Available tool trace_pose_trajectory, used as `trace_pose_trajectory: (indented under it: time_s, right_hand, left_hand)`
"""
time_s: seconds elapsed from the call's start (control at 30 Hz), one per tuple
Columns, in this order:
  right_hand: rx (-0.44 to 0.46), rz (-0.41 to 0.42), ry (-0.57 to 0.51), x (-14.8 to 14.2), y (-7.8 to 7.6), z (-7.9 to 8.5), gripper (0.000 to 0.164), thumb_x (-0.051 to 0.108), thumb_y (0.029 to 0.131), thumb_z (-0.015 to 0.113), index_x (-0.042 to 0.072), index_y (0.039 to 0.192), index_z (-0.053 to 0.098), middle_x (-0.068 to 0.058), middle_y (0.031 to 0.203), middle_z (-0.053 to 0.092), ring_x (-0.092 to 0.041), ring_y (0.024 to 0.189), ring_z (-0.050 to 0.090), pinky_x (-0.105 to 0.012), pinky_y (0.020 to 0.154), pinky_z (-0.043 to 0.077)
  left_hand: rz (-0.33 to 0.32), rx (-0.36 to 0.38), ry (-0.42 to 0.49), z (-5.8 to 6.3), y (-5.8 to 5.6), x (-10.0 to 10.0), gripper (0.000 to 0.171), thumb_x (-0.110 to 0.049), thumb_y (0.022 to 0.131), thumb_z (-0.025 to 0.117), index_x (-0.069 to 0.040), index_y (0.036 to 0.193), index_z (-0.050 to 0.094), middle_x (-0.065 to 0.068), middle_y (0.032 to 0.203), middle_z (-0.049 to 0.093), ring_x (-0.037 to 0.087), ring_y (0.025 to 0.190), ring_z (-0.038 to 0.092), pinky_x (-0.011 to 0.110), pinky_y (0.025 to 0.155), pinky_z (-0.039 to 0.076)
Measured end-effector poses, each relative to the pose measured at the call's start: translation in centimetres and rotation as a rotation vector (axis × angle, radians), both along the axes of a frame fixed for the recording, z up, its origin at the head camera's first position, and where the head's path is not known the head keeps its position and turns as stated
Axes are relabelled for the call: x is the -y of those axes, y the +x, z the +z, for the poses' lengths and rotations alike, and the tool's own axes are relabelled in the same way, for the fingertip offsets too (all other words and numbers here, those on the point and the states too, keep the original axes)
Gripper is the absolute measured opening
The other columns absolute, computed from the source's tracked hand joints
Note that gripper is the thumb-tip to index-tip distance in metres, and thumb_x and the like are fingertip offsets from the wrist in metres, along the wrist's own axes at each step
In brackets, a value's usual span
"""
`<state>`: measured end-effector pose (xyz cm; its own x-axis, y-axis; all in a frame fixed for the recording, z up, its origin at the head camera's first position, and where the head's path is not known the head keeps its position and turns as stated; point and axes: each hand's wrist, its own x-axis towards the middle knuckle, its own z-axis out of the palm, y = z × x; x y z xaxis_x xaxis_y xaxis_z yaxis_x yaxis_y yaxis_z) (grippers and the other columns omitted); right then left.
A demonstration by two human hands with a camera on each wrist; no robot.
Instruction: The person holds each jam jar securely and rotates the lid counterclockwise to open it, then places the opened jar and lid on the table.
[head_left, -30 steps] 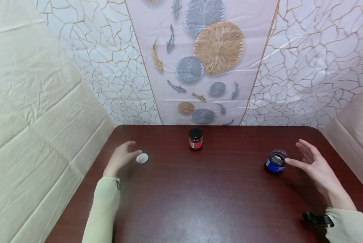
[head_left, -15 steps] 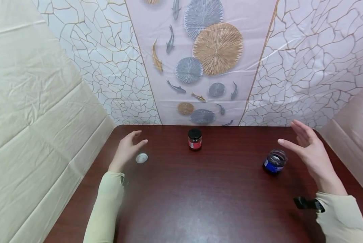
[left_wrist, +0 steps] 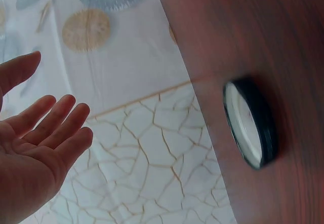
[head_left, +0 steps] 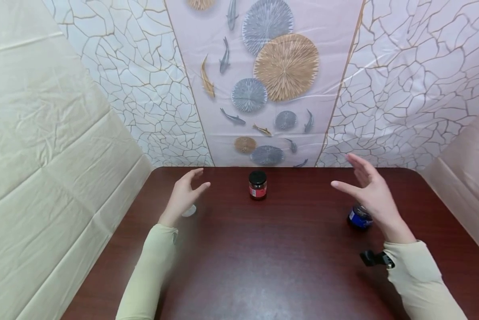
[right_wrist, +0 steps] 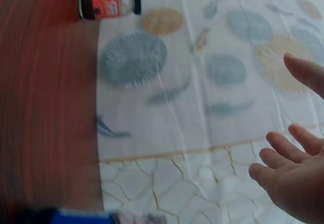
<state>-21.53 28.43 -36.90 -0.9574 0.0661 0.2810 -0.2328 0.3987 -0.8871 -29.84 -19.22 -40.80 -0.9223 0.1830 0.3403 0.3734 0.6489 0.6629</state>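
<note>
At the back middle of the table stands a small jar (head_left: 258, 185) with a red label and a black lid on. My left hand (head_left: 186, 194) hovers to its left, thumb and fingers spread apart, holding nothing. Partly hidden behind that hand lies a loose jar lid (left_wrist: 249, 122), its pale inside facing up and its rim dark. On the right, my right hand (head_left: 369, 195) is in the air with parted thumb and fingers, also holding nothing. It overlaps a lidless jar with a blue label (head_left: 359, 218) in the head view; the jar's mouth is mostly hidden.
The dark reddish table (head_left: 271, 266) ends at a patterned cloth backdrop (head_left: 247, 95) behind the jars. Pale cloth walls (head_left: 63, 178) rise on the left and right sides. A black wrist strap piece (head_left: 377, 258) sticks out from the right sleeve.
Both hands have risen and moved inward, toward the middle of the table. The right hand has left the blue-labelled jar's rim, and the left hand has left the lid. Jars and lid stay put.
</note>
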Motion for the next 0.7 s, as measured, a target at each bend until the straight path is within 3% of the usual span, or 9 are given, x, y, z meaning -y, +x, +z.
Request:
trace_pose_trajectory:
  time_s: [0.2,0.3,0.7]
  right_hand:
    - [0.065,0.070,-0.021,2.2,-1.7,-1.0,0.094,0.026,0.086,0.083,0.021,0.161,0.026,-0.004,0.164,0.027,-0.025,0.151,0.023,-0.042,0.121,0.024]
    - [0.068,0.083,-0.044,3.2,-2.4,-1.4,0.097,0.027,0.086,0.083,0.021,0.162,0.023,-0.005,0.166,0.024,-0.030,0.151,0.023,-0.049,0.119,0.026]
    - [0.033,0.114,-0.097,6.7,-5.2,-3.0,0.095,0.025,0.084,0.085,0.017,0.160,0.027,-0.005,0.164,0.028,-0.027,0.150,0.025,-0.044,0.120,0.025]
  left_hand:
    - [-0.030,0.009,0.020,-0.4,-0.1,-1.5,0.057,-0.026,0.093,0.075,-0.006,0.142,0.055,0.015,0.137,0.060,0.032,0.131,0.052,0.046,0.109,0.041]
    - [-0.038,0.015,0.035,-0.5,0.0,-2.1,0.057,-0.025,0.093,0.075,-0.006,0.142,0.054,0.016,0.138,0.059,0.032,0.131,0.052,0.046,0.109,0.041]
    - [-0.077,0.011,0.043,-1.0,0.4,-3.3,0.059,-0.022,0.092,0.077,-0.009,0.144,0.053,0.014,0.137,0.060,0.029,0.128,0.055,0.049,0.106,0.044]
